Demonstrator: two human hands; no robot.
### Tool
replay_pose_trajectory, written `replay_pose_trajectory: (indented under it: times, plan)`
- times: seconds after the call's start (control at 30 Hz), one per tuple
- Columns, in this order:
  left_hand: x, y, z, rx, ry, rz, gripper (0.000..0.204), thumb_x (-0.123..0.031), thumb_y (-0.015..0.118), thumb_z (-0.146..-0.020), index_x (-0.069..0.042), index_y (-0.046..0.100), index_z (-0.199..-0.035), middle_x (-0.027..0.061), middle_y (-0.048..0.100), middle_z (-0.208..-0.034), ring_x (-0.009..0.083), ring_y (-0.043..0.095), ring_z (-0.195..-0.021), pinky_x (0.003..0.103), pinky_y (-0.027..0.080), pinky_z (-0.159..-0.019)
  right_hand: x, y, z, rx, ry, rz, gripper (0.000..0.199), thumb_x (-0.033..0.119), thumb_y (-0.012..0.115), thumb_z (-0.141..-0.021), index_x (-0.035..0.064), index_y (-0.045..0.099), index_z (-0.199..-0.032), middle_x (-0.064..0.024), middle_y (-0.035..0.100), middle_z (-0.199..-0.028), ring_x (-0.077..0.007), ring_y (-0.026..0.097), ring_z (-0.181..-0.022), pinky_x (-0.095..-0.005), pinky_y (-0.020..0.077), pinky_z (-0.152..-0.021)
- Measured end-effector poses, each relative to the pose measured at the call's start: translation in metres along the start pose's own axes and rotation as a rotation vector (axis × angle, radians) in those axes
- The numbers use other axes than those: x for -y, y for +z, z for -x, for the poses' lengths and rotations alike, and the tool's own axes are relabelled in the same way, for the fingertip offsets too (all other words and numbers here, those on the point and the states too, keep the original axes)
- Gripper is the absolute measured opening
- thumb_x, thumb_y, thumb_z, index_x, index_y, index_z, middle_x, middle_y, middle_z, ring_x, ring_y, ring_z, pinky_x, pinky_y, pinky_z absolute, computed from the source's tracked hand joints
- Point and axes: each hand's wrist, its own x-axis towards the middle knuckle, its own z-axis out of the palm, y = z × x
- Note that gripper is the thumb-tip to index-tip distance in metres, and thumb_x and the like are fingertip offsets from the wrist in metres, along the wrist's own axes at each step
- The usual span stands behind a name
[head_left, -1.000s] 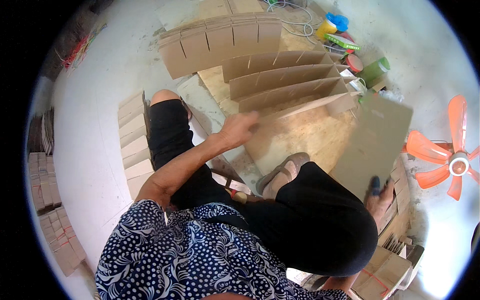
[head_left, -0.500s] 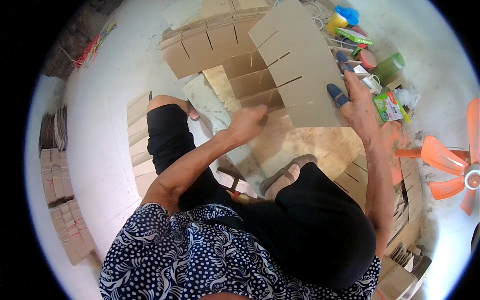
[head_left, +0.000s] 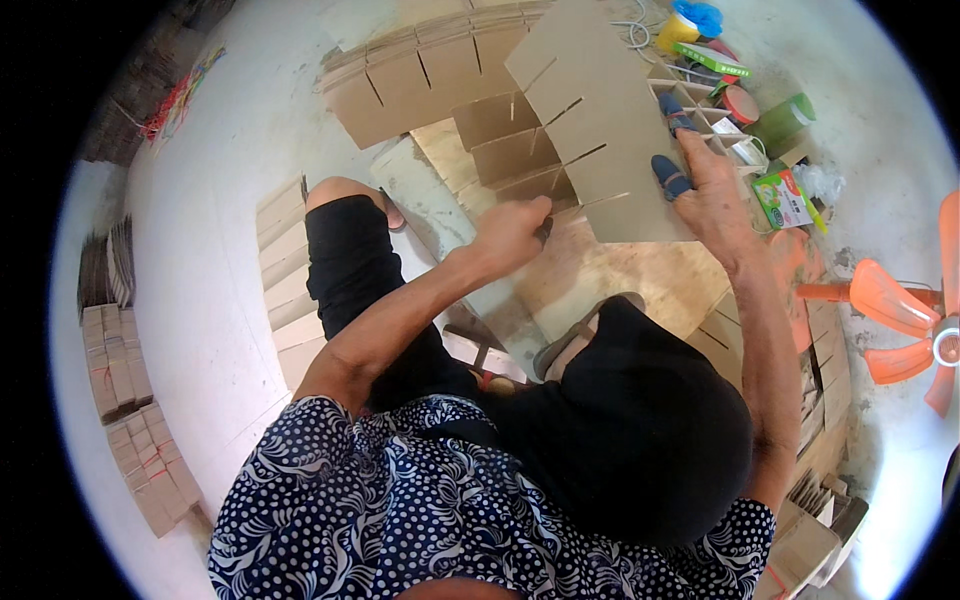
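A large slotted cardboard sheet (head_left: 620, 130) stands tilted in front of me, with a row of slits along its left side. My right hand (head_left: 715, 195) grips its right edge, blue covers on the thumb and a finger. Behind and to the left of the sheet, several brown cardboard strips (head_left: 515, 160) stand crosswise, meeting it near its slits. My left hand (head_left: 510, 235) is closed beside the nearest strip's lower edge, with a dark cover on one fingertip. What its fingers pinch, if anything, is hidden.
A stack of slotted cardboard (head_left: 430, 85) lies at the far left of the work board (head_left: 590, 280). An assembled divider grid, a green jar (head_left: 782, 122) and a green-white box (head_left: 782, 198) stand right. An orange fan (head_left: 900, 310) is far right. Cardboard bundles (head_left: 150, 465) lie left.
My left hand has moved slightly right and up toward the sheet, and its fingers have curled in. The right hand still holds the sheet. My right knee has shifted, covering more of the foot.
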Motion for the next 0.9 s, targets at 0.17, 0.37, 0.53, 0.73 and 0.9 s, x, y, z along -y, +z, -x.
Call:
replay_pose_trajectory:
  times: [0.17, 0.37, 0.53, 0.73, 0.9]
  plan:
    - [-0.001, 0.001, 0.001, -0.017, 0.032, 0.040, 0.013, -0.007, 0.061, -0.075, -0.003, 0.050, -0.081, 0.0235, 0.060, -0.072, 0.0452, 0.058, -0.072, 0.051, 0.046, -0.060, 0.000, 0.011, -0.003, 0.020, 0.006, -0.018, 0.043, 0.003, 0.057, -0.085, 0.0040, 0.046, -0.127, -0.0303, 0.059, -0.092, -0.0436, 0.058, -0.084, -0.0372, 0.0474, -0.076]
    - [-0.001, 0.000, 0.002, 0.048, -0.023, 0.011, 0.015, -0.011, 0.063, -0.075, -0.005, 0.053, -0.085, 0.0220, 0.060, -0.073, 0.0445, 0.059, -0.073, 0.051, 0.046, -0.061, -0.007, 0.023, 0.001, 0.066, 0.017, 0.032, 0.041, 0.001, 0.056, -0.084, 0.0038, 0.046, -0.124, -0.0308, 0.059, -0.085, -0.0467, 0.057, -0.082, -0.0435, 0.0469, -0.070]
    - [-0.006, -0.012, 0.002, 0.000, 0.085, 0.075, 0.024, -0.014, 0.065, -0.075, -0.005, 0.056, -0.096, 0.0222, 0.060, -0.099, 0.0422, 0.057, -0.093, 0.048, 0.047, -0.074, -0.019, 0.029, 0.007, 0.074, 0.014, 0.084, 0.058, 0.000, 0.056, -0.083, 0.0066, 0.036, -0.137, -0.0312, 0.058, -0.083, -0.0462, 0.058, -0.078, -0.0438, 0.0469, -0.066]
    - [0.030, -0.053, -0.039, -0.432, 0.088, -0.243, 0.033, -0.004, 0.061, -0.072, 0.001, 0.051, -0.103, 0.0226, 0.057, -0.105, 0.0437, 0.053, -0.102, 0.048, 0.046, -0.083, -0.011, 0.023, 0.013, 0.151, 0.098, 0.072, 0.070, -0.008, 0.052, -0.081, 0.0063, 0.028, -0.145, -0.0262, 0.056, -0.117, -0.0427, 0.058, -0.100, -0.0313, 0.0455, -0.087]
    - [0.031, -0.047, -0.037, -0.031, -0.144, -0.096, 0.024, 0.003, 0.051, -0.071, 0.000, 0.048, -0.095, 0.0270, 0.060, -0.088, 0.0471, 0.056, -0.088, 0.053, 0.044, -0.073, -0.021, 0.033, 0.018, 0.052, -0.009, 0.040, 0.075, -0.009, 0.054, -0.077, 0.0085, 0.028, -0.145, -0.0266, 0.058, -0.093, -0.0410, 0.059, -0.079, -0.0367, 0.0474, -0.072]
